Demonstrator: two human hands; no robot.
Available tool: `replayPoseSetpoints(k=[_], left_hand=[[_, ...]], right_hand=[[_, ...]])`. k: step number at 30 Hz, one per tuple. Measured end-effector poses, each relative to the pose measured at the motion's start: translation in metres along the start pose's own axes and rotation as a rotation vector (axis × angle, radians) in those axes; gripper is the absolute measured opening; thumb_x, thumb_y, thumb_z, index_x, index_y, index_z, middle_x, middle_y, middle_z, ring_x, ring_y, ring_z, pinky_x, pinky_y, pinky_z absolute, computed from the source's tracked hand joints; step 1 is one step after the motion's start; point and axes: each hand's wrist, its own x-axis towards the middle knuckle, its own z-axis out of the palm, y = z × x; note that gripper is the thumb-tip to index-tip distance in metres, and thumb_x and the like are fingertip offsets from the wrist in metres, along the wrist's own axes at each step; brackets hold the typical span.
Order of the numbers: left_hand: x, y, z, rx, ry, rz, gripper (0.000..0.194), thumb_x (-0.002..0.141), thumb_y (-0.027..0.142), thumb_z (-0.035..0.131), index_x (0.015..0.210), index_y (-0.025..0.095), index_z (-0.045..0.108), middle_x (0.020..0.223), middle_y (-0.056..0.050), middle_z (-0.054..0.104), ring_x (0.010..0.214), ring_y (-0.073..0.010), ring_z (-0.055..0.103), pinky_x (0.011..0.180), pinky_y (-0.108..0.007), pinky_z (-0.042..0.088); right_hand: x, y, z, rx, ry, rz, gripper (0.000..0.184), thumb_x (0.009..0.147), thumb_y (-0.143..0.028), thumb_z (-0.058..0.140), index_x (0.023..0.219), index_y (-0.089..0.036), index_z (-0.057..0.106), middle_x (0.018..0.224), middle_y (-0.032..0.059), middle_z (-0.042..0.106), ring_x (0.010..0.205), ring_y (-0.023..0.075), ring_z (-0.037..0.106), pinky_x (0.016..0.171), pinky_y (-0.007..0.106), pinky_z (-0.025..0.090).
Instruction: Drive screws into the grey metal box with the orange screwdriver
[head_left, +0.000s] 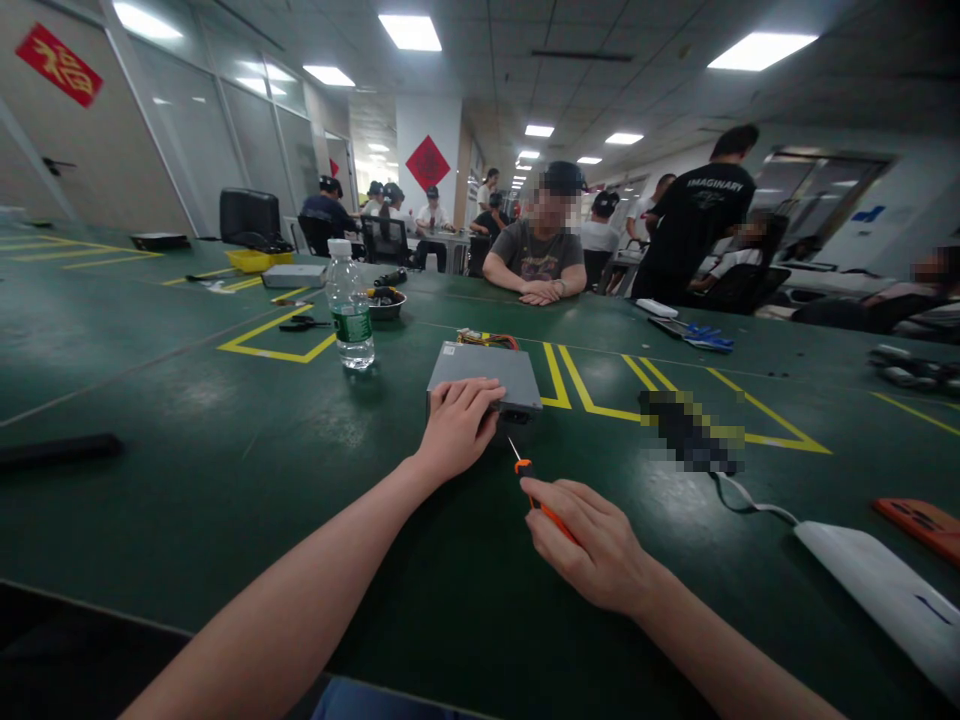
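Observation:
On the green tabletop sits a grey metal computer power supply point(491, 365), with a black socket on the side facing me and bundled coloured wires at its far side. My left hand point(461, 415) grips its near left edge, fingers laid over the top and the palm against the near side. My right hand point(585, 540) is closed around the orange and black handle of a screwdriver point(523, 468). Its thin metal tip points up toward the socket side, a little short of the casing as far as I can see.
A water bottle point(349, 310) stands left, before a metal bowl point(386, 303) of tools. To the right lie a blurred dark object point(690, 430), a white power bank point(877, 590) with a cable, and an orange phone point(922, 525). Across the table sits a person point(536, 250).

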Motion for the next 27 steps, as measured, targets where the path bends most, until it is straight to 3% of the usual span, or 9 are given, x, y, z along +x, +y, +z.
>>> replayPoseSetpoints(k=[10, 20, 24, 27], left_hand=[[0.0, 0.001, -0.001, 0.004, -0.014, -0.005, 0.028, 0.086, 0.021, 0.047, 0.114, 0.025, 0.051, 0.123, -0.001, 0.056, 0.115, -0.0186, 0.045, 0.095, -0.038, 0.027], [0.0, 0.001, -0.002, 0.002, -0.021, -0.007, 0.028, 0.087, 0.021, 0.045, 0.114, 0.024, 0.052, 0.123, -0.002, 0.056, 0.116, -0.0191, 0.045, 0.095, -0.038, 0.027], [0.0, 0.001, -0.002, -0.005, -0.015, -0.002, 0.028, 0.087, 0.022, 0.045, 0.114, 0.024, 0.051, 0.124, -0.001, 0.056, 0.116, -0.018, 0.045, 0.096, -0.037, 0.026], [0.0, 0.001, -0.001, -0.001, -0.009, -0.007, 0.028, 0.087, 0.022, 0.046, 0.114, 0.025, 0.051, 0.123, 0.0, 0.056, 0.116, -0.0181, 0.045, 0.096, -0.038, 0.026]], right_hand=[[0.001, 0.0, -0.001, 0.003, 0.032, 0.009, 0.012, 0.084, -0.007, 0.05, 0.094, -0.014, 0.05, 0.103, 0.0137, 0.061, 0.091, 0.0176, 0.061, 0.076, 0.033, 0.053], [0.004, -0.003, 0.0, -0.025, -0.02, 0.005, 0.017, 0.081, -0.007, 0.052, 0.096, -0.015, 0.051, 0.105, 0.0143, 0.06, 0.093, 0.0194, 0.06, 0.079, 0.035, 0.05], [0.013, -0.01, -0.004, 0.023, -0.061, 0.027, 0.012, 0.084, -0.018, 0.046, 0.094, -0.016, 0.052, 0.102, 0.0162, 0.061, 0.089, 0.0222, 0.061, 0.076, 0.038, 0.05], [0.016, -0.013, -0.007, 0.068, -0.098, 0.029, 0.021, 0.086, -0.026, 0.039, 0.096, -0.015, 0.054, 0.102, 0.0184, 0.061, 0.089, 0.0244, 0.061, 0.075, 0.04, 0.05]])
